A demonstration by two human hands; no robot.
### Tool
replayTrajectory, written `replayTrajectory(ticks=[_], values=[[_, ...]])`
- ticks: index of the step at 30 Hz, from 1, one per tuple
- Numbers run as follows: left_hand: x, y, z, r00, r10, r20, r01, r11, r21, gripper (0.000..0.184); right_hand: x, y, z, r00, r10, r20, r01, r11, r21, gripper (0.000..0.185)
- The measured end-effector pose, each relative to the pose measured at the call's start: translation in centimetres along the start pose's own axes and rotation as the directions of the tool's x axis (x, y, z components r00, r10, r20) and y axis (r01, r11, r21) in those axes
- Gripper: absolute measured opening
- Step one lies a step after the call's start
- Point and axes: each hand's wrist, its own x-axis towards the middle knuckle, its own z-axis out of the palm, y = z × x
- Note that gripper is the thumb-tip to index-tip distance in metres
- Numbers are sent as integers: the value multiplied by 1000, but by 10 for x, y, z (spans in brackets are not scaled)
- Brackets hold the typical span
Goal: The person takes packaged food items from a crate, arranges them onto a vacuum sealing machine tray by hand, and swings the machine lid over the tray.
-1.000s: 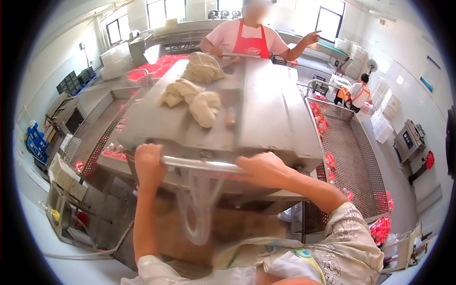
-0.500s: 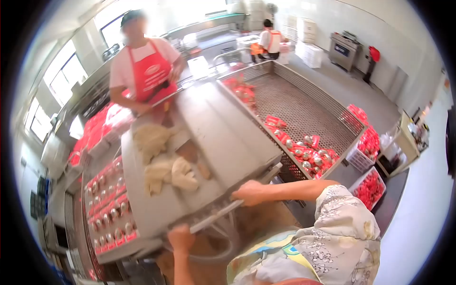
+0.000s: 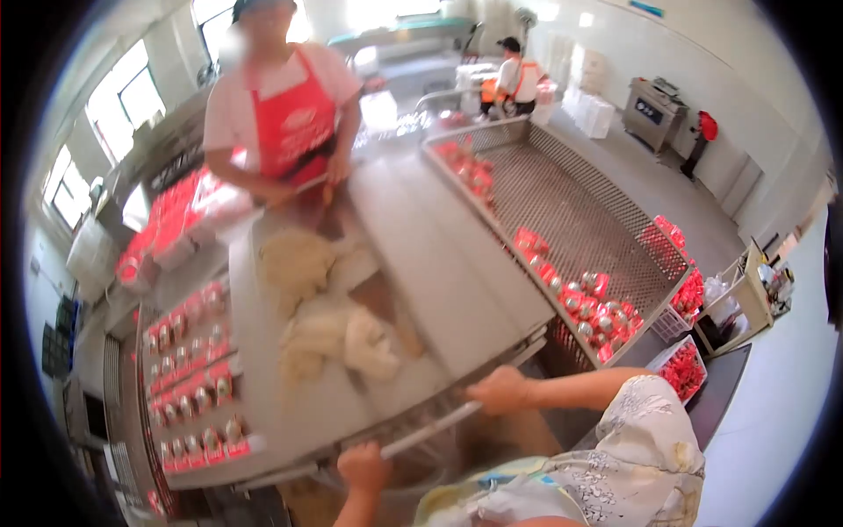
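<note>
My left hand [image 3: 364,467] is closed around the left end of a metal bar [image 3: 432,429] along the near edge of a stainless steel worktop [image 3: 439,237]. My right hand [image 3: 502,391] grips the same edge farther to the right, its fingers wrapped over the bar. On the worktop lie crumpled beige cloths [image 3: 338,342] and a bigger beige cloth heap [image 3: 297,263]. Beside them is a brown flat blade with a pale handle, resembling a scraper [image 3: 373,297].
Across the worktop stands a co-worker in a red apron [image 3: 294,123]. A perforated metal tray [image 3: 580,193] with red packets is at right, near crates of red packets [image 3: 680,369]. Rows of packets [image 3: 198,400] lie left. Another person [image 3: 518,79] sits far back.
The worktop and cloths have shifted right in view, and the co-worker appears larger. Both my hands stay on the bar and appear lower and farther right.
</note>
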Motion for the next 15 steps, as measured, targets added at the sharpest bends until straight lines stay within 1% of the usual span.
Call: replayTrajectory(ticks=[1, 2, 3, 4, 5, 6, 7, 8, 9, 10, 11, 12, 13, 14, 15], values=[[0, 0, -4, 1000, -9, 30, 9, 1000, -11, 11, -1, -3, -9, 999, -29, -27, 28, 999, -23, 31], [-2, -3, 4, 1000, -15, 8, 15, 1000, 7, 10, -1, 4, 10, 995, 55, -80, -54, 999, 3, 34], [-1, -4, 2, 998, -32, 59, 35, 998, -46, 11, -2, 0, -5, 995, 80, -55, -78, 996, 30, 28], [-2, -6, 6, 998, -42, 55, 48, 992, -119, 15, -1, -2, -7, 986, 96, -136, -87, 994, 66, 21], [0, -8, 3, 998, -39, 48, 50, 967, -250, 28, 1, -3, -8, 986, 100, -136, -99, 995, 12, 17], [2, -11, -7, 1000, -19, -18, 11, 931, -366, 51, 2, -9, -18, 987, 75, -142, -78, 997, -16, 16], [3, -16, -30, 1000, 26, -16, -30, 876, -482, 66, 1, -2, -6, 989, 95, -117, -104, 992, -69, 15], [-6, -27, -30, 988, 73, -136, -141, 788, -600, 67, 4, -13, -15, 990, 117, -74, -127, 981, -145, 22], [-16, -38, -38, 973, 46, -226, -191, 711, -677, 65, 11, -24, -23, 963, 260, 70, -236, 941, -244, 20], [-34, -52, -49, 950, 7, -313, -250, 621, -743, 64, 18, -41, -30, 893, 427, 144, -369, 877, -308, 16], [-60, -76, -56, 955, -39, -295, -204, 635, -745, 65, 18, -44, -32, 886, 440, 149, -382, 872, -306, 33], [-85, -104, -60, 954, -81, -289, -170, 649, -741, 67, 41, -93, -63, 812, 533, 240, -353, 775, -525, 51], [-109, -134, -63, 951, -113, -288, -141, 669, -730, 68, 68, -130, -82, 871, 442, 214, -301, 825, -479, 51], [-135, -163, -65, 940, -240, -243, -22, 666, -745, 69, 93, -166, -92, 919, 350, 180, -249, 871, -424, 52], [-161, -192, -64, 913, -371, -168, 136, 667, -732, 69, 127, -210, -101, 954, 281, 107, -263, 952, -159, 50]])
